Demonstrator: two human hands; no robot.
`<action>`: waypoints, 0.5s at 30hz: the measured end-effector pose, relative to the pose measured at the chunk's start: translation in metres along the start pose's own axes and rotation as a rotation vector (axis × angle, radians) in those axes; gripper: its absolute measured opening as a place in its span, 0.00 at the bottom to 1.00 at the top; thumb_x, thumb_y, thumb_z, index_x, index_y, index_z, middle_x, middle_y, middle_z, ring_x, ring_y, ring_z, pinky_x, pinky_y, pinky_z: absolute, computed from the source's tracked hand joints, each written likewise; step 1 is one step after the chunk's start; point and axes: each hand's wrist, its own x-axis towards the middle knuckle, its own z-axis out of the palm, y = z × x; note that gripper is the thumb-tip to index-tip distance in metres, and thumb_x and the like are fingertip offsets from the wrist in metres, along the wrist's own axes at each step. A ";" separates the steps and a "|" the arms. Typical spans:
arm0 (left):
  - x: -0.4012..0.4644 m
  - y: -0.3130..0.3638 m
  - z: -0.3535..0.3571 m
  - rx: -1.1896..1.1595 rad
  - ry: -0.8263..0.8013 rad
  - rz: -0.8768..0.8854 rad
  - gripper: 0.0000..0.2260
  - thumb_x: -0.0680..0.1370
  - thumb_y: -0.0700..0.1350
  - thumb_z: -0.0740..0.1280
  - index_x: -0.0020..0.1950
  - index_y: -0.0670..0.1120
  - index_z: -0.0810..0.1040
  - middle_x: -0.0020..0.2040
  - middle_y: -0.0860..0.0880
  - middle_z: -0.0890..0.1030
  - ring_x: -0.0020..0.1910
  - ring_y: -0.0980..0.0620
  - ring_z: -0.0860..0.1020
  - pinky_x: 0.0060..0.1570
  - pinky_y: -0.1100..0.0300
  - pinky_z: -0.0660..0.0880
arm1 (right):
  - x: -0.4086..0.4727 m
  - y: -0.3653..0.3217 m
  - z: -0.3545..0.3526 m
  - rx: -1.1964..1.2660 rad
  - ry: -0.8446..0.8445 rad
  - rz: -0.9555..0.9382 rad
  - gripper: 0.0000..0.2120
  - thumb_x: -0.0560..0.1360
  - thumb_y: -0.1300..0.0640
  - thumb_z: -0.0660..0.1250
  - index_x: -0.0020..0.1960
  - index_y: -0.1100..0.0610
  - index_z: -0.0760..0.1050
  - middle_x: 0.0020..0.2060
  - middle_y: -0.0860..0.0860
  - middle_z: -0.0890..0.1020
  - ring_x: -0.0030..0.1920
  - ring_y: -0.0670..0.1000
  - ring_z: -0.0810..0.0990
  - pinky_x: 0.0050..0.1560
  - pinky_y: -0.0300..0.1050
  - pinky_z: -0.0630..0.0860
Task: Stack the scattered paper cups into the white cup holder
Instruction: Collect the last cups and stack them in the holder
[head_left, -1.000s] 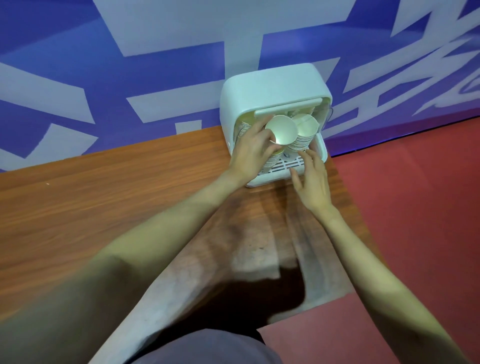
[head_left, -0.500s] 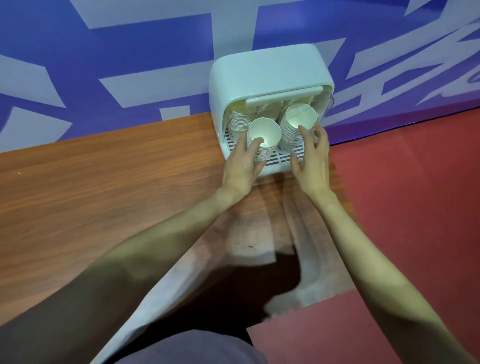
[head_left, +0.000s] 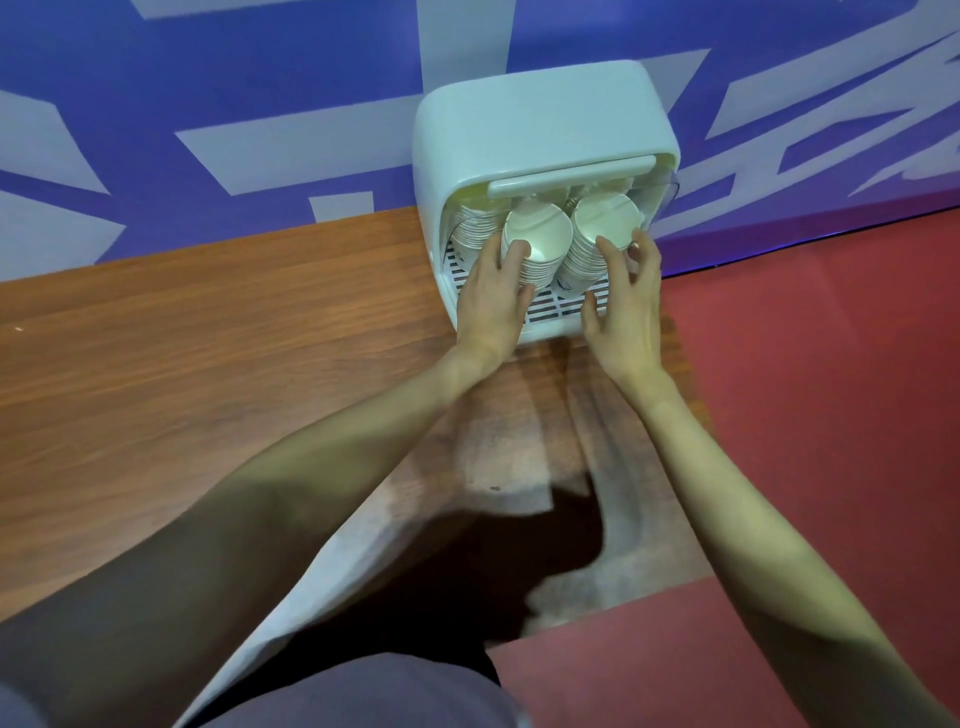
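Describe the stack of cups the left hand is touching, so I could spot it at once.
Find the white cup holder against the blue wall at the wooden table's far edge. Three stacks lean out of its front; the middle stack, under the left hand's fingers, is yours.

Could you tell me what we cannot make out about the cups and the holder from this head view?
- Left cup stack: mostly hidden behind the middle stack and the left hand.
- Back of the white cup holder: its handle bar and the stacks block the inside.
- Cup count: rims too fine to count.
- Right hand: contact with the right stack unclear.
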 end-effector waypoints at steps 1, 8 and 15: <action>0.001 0.000 0.000 0.005 -0.002 -0.005 0.17 0.71 0.36 0.69 0.57 0.43 0.71 0.60 0.42 0.72 0.51 0.41 0.75 0.41 0.49 0.75 | 0.000 0.000 0.000 -0.001 -0.004 0.001 0.27 0.71 0.67 0.64 0.70 0.58 0.66 0.70 0.65 0.59 0.70 0.62 0.63 0.66 0.44 0.61; -0.001 -0.002 -0.006 0.023 -0.041 -0.012 0.29 0.73 0.42 0.70 0.72 0.48 0.63 0.70 0.44 0.66 0.65 0.43 0.70 0.55 0.50 0.74 | -0.001 0.000 -0.004 -0.023 -0.037 -0.006 0.29 0.71 0.68 0.64 0.71 0.59 0.65 0.71 0.65 0.59 0.70 0.63 0.63 0.68 0.50 0.63; -0.017 -0.005 -0.041 0.024 0.150 0.156 0.19 0.77 0.48 0.67 0.66 0.44 0.71 0.63 0.44 0.73 0.61 0.47 0.72 0.57 0.55 0.72 | 0.008 -0.011 -0.021 -0.054 0.053 0.019 0.29 0.70 0.65 0.64 0.71 0.59 0.64 0.69 0.64 0.63 0.66 0.61 0.66 0.66 0.56 0.65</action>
